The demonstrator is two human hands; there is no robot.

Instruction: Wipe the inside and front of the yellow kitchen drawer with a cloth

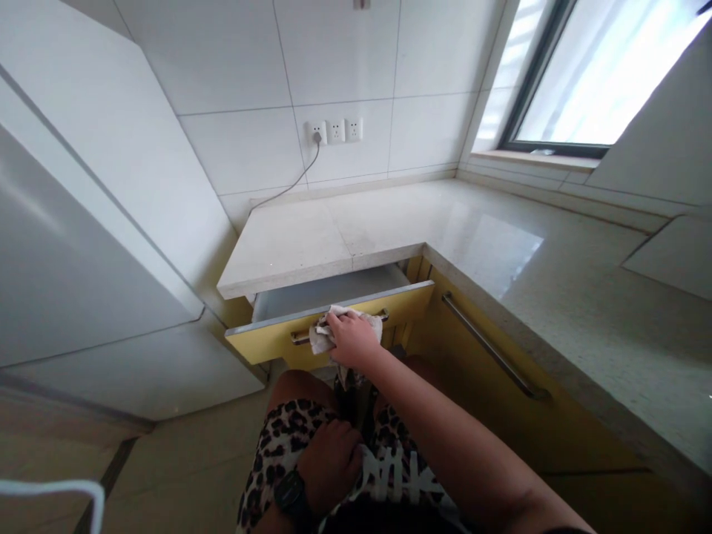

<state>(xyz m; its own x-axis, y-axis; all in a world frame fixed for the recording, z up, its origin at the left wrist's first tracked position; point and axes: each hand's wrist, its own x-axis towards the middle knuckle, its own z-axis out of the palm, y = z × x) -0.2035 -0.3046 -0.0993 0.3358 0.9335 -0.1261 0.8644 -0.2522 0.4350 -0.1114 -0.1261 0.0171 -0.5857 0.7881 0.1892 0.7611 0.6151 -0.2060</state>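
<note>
At the left of the frame a white appliance (67, 245) stands close to the yellow drawer (261, 343), which is pulled partly out under the worktop (389, 222). In the lower middle the left hand (329, 463), with a watch (290, 493) on its wrist, lies on the person's thigh. Its grip is loose and holds nothing.

Just above it, in the middle of the frame, is the cloth (320, 337), bunched over the drawer handle (299, 338) at the drawer's top edge. The right hand (353, 340) has its grip closed on the cloth and presses it against the drawer front.

There look to be 3 risks:
- The drawer is open, so a firm push could slide it shut and trap the fingers that reach over its edge.
- Part of the cloth hangs loose below the hand. It could snag on the handle or drop into the drawer.
- The person is crouched low with only 1 hand braced, so a drawer that gives suddenly could tip them forward.

Further right, the long bar handle (489, 348) stands out from the cabinet front near the right arm, and the elbow could knock it.
</note>
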